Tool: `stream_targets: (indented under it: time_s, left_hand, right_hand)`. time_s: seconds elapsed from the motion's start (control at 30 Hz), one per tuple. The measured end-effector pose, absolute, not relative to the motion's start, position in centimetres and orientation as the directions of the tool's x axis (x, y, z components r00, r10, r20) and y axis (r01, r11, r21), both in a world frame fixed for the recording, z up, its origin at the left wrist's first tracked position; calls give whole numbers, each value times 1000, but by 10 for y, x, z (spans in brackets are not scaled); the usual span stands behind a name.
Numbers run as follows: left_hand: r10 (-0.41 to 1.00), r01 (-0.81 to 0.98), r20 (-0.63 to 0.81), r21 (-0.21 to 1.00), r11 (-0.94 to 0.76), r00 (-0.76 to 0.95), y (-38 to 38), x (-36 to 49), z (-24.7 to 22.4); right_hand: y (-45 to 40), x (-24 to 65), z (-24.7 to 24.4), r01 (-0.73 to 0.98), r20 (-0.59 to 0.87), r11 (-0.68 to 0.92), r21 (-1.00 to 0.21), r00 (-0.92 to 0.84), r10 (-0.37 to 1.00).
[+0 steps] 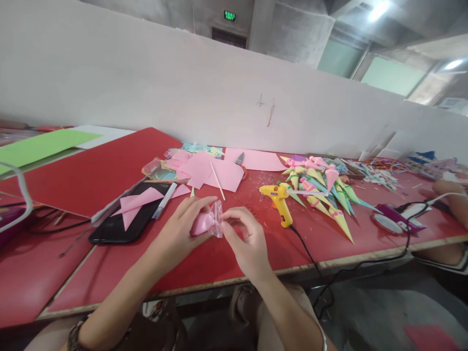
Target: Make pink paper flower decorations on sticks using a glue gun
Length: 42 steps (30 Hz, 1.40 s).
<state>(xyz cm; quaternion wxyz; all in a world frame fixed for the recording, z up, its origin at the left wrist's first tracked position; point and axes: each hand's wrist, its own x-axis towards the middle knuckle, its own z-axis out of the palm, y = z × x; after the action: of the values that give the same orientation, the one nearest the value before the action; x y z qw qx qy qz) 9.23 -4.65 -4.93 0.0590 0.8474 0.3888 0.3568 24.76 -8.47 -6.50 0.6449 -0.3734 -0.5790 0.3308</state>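
Note:
My left hand is wrapped round a small pink paper piece above the front part of the red table. Clear crinkled plastic sticks out of the pink piece on its right side. The fingertips of my right hand pinch the right edge of that plastic. Just right of my hands, a yellow glue gun lies on the table with a clear stick in its back end. Behind my hands are pink paper sheets with a thin wooden stick on them.
Colourful paper cones are piled on the right. A black tray with folded pink paper and a marker lie left. Scissors rest behind. Cables cross the front edge. Another person's arm is at far right.

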Motion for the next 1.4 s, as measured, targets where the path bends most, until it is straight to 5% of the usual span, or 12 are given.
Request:
stream_targets:
  time_s: [0.3,0.6,0.9,1.2,1.4]
  left_hand:
    - [607,622,538,184,-761,584,-47,91,-58]
    - [506,597,561,26,-802,655,-51,99,-63]
    - [629,617,441,192,-763,640,-49,96,-66]
    - [667,687,510,188,-702,543,-46,92,-56]
    - [744,892,582,68,-447,329,-32,75,-57]
  right_hand:
    - [-83,249,-69,174,493,474,-863,83,866]
    - [-86,242,-70,54,439,436,-898,142,887]
    - [-89,241,-65,152,483,464,-873,141,864]
    - [-86,246,-62,-55,355,387,-921,294,887]
    - [-78,251,-67,-310,174,274,-911,312,934]
